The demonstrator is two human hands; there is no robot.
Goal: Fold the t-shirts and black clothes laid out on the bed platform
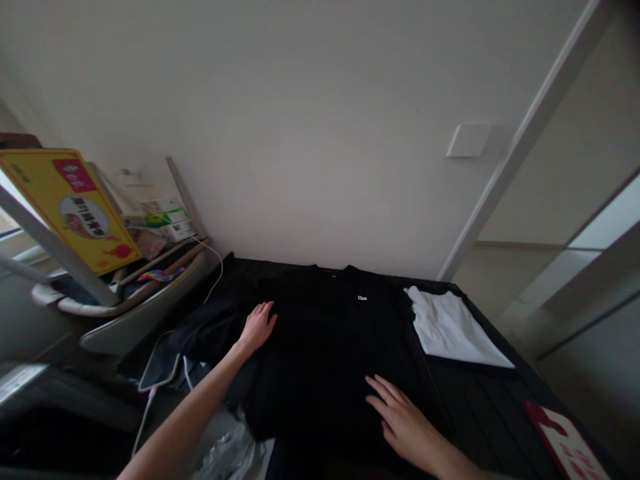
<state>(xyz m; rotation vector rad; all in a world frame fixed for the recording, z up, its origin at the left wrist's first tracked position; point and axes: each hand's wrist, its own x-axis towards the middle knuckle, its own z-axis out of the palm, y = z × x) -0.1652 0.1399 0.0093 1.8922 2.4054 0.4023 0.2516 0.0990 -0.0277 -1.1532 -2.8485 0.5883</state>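
A black T-shirt lies spread out on the dark slatted table, collar toward the wall, with a small white logo on its chest. My left hand rests at the shirt's left side, near the sleeve, with its fingers stretched out. On the lower right part of the shirt is my right hand, flat with fingers spread. Neither hand grips anything. The shirt's lower edge fades into shadow, so its outline there is hard to see. Dark bunched cloth lies left of my left hand.
A folded white garment lies right of the shirt. A red and white packet is at the near right. Left are a phone on a cable, clear plastic wrapping, and a rack holding a yellow box.
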